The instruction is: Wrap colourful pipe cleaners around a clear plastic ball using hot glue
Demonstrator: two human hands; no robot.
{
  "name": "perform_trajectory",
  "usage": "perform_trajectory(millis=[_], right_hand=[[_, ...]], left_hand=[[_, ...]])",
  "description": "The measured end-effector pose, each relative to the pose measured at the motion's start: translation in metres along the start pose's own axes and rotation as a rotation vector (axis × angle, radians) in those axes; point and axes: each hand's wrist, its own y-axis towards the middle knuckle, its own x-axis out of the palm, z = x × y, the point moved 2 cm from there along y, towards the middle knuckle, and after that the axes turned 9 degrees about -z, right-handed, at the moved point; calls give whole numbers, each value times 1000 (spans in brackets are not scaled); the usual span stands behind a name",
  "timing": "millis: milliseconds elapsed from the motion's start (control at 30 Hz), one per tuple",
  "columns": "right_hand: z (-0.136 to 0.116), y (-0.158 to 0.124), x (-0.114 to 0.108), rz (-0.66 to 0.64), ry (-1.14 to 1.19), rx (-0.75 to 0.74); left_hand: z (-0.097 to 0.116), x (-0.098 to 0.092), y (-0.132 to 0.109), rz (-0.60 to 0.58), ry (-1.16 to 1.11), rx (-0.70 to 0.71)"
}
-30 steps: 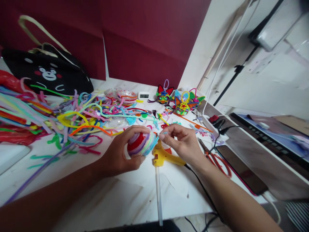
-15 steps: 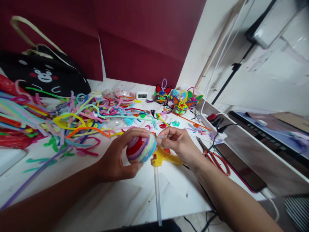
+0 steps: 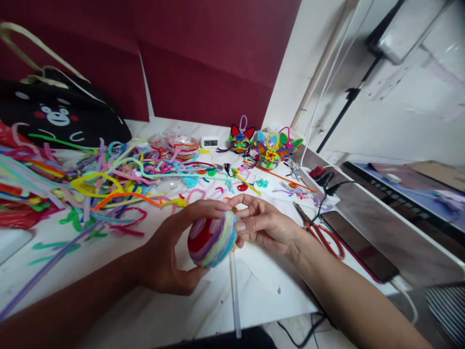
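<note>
Head view: left hand (image 3: 162, 249) grips a round, fuzzy, rainbow-striped ball (image 3: 210, 240), likely to steady it; right hand (image 3: 271, 228) touches its blue side, maybe pinching, I can't tell.

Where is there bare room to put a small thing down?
Bare tabletop shows between the left forearm and the glue stick, and between it and the right forearm. Crowded: beyond the left hand, where pipe cleaners pile.

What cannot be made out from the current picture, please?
In the head view:
Yellow glue gun: mostly hidden by the right hand and striped ball.
Striped ball's far side: hidden by the ball itself.
Black bag: cut off by the left edge.
Small clock: digits too small to read.
</note>
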Motion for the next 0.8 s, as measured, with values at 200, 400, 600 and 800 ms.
perform_trajectory(millis=[200, 400, 600, 800], right_hand=[[1, -1, 6, 32, -9, -64], [2, 0, 8, 195, -165, -217], [12, 2, 12, 277, -274, -260], [17, 2, 16, 274, -348, -265]], left_hand=[[-6, -2, -3, -47, -32, -8], [-18, 2, -4, -47, -228, -135], [-20, 8, -2, 28, -181, -370], [-21, 8, 2, 89, -147, -348]])
